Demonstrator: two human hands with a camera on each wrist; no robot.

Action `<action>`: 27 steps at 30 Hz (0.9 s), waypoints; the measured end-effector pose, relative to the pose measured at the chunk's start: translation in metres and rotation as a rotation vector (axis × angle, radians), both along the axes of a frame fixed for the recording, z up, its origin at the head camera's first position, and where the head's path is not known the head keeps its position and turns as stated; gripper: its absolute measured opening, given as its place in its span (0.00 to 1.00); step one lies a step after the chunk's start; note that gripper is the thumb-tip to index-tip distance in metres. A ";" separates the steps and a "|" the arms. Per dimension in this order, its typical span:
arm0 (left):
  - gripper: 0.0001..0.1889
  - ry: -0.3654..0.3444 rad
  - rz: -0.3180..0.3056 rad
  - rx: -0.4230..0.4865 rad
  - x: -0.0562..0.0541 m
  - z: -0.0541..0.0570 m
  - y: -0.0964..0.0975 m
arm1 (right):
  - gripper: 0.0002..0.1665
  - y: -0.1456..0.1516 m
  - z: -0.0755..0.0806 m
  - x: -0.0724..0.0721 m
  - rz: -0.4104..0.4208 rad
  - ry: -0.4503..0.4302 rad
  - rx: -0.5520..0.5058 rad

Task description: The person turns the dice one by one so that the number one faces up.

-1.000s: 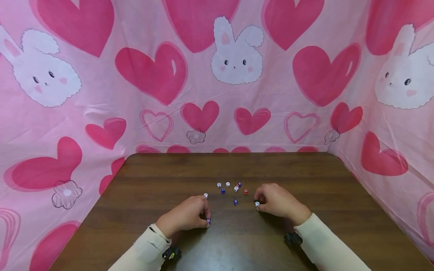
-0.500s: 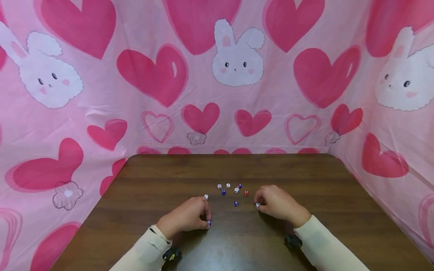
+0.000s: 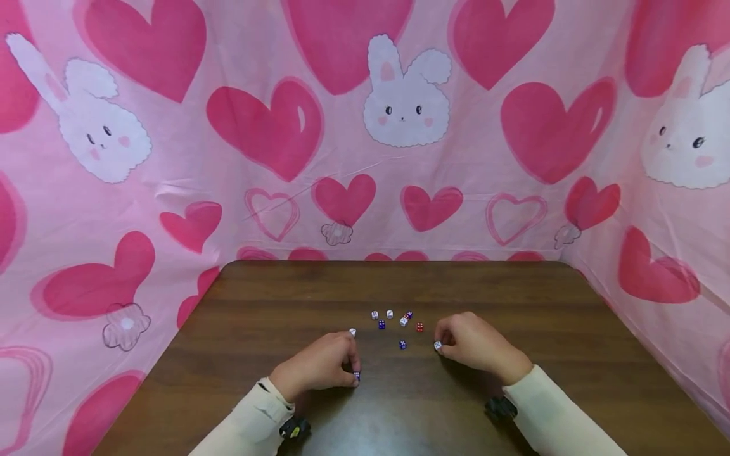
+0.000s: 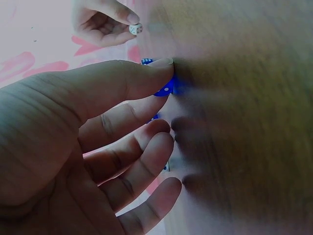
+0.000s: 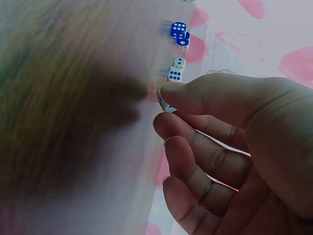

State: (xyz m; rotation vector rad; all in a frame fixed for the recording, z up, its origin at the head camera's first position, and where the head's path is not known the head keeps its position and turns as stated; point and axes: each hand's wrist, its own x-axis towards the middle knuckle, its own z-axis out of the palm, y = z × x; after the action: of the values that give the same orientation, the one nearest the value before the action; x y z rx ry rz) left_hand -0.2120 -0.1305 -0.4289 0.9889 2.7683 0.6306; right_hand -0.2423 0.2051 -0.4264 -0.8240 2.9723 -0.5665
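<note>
My left hand (image 3: 319,364) pinches a blue die (image 4: 165,89) between thumb and index finger, low over the wooden table. On the right, my other hand (image 3: 479,345) holds a white die (image 3: 438,346) at the tips of thumb and index finger; in the right wrist view the thumb covers part of it. A second white die (image 3: 352,332) lies just beyond the left knuckles, partly hidden by them. Between the hands sits a lone blue die (image 3: 402,344). A red die (image 3: 419,327) rests left of the right fingertips.
Farther back on the brown table (image 3: 296,285) are several more dice, including a white die (image 3: 374,315) and a blue die (image 3: 382,324). A white die (image 3: 403,322) stands close against others in a small cluster. Pink heart-print cloth (image 3: 262,221) hangs around the table.
The head view has shifted slightly, moving everything a little right and down. Both hands keep their places and their dice; the white die in the right fingers shows a different face.
</note>
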 end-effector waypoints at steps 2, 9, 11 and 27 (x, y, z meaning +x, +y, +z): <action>0.10 0.003 0.002 -0.001 0.000 0.000 0.001 | 0.08 0.001 0.000 -0.001 0.001 -0.009 -0.002; 0.10 -0.019 0.012 0.003 -0.001 0.000 0.000 | 0.09 0.004 -0.003 -0.003 -0.010 -0.037 0.008; 0.10 -0.026 0.015 0.007 -0.001 -0.001 0.000 | 0.10 0.004 -0.003 -0.003 -0.017 -0.041 0.013; 0.10 -0.049 0.018 0.017 -0.001 -0.002 0.000 | 0.10 0.003 -0.001 -0.002 -0.021 -0.035 0.037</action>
State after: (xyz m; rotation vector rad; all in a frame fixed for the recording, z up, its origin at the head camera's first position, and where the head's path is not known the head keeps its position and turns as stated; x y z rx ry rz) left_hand -0.2131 -0.1310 -0.4308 0.9399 2.7372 0.6721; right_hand -0.2440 0.2082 -0.4278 -0.7730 2.9540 -0.5187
